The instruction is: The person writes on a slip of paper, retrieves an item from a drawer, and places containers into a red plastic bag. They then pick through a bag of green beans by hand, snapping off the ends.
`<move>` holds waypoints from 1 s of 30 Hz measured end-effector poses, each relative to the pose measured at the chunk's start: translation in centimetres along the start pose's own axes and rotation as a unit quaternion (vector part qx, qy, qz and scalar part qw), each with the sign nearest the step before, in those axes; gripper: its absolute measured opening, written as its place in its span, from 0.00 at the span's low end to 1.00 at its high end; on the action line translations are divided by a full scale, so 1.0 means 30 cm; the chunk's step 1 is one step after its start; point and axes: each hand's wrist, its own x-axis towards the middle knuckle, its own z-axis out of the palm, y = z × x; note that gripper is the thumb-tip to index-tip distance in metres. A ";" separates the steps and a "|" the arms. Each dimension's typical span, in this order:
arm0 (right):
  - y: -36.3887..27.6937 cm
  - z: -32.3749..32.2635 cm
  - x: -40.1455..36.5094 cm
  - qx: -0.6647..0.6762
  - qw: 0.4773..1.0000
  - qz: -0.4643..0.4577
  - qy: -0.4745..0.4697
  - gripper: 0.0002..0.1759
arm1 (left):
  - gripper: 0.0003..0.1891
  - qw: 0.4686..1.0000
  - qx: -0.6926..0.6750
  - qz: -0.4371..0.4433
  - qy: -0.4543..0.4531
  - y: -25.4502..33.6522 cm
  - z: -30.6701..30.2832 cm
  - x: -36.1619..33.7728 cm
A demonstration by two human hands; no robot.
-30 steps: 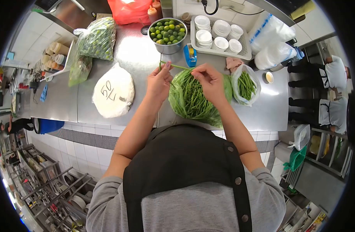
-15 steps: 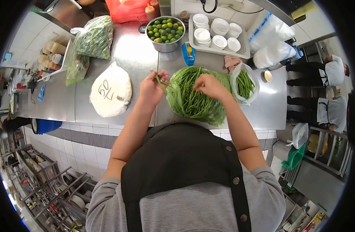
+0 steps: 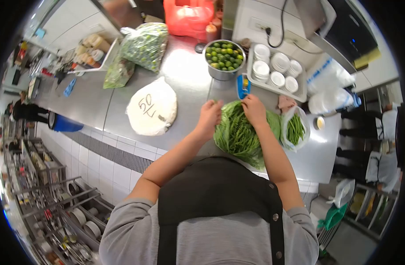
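A clear green-tinted plastic bag (image 3: pixel 273 126) lies open on the steel table, full of long green beans (image 3: pixel 241 137). Just off its left edge is my left hand (image 3: pixel 210 118), fingers curled, with a bit of green showing at the fingertips. My right hand (image 3: pixel 255 110) is over the bag's far edge, its fingers pinched together; what they grip is hidden. Right of it stands a smaller clear bag (image 3: pixel 305 134) holding shorter green bean pieces (image 3: pixel 295 129).
Left on the table lies a white bag marked 50 (image 3: pixel 151 108). Behind are a metal pot of limes (image 3: pixel 220 74), a blue tape dispenser (image 3: pixel 243 86) and a crate of white dishes (image 3: pixel 299 95). A small cup (image 3: pixel 319 123) stands right. Co-workers (image 3: pixel 386 128) stand beyond.
The view has shifted, so the table things appear further right and turned. My right hand has moved from the middle of the beans to the bag's far edge. My left hand stays beside the bag.
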 end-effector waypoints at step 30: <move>-0.329 -0.297 -0.361 0.480 0.860 0.161 0.057 0.05 | 0.12 0.734 0.479 0.404 -0.262 0.068 0.057 -0.026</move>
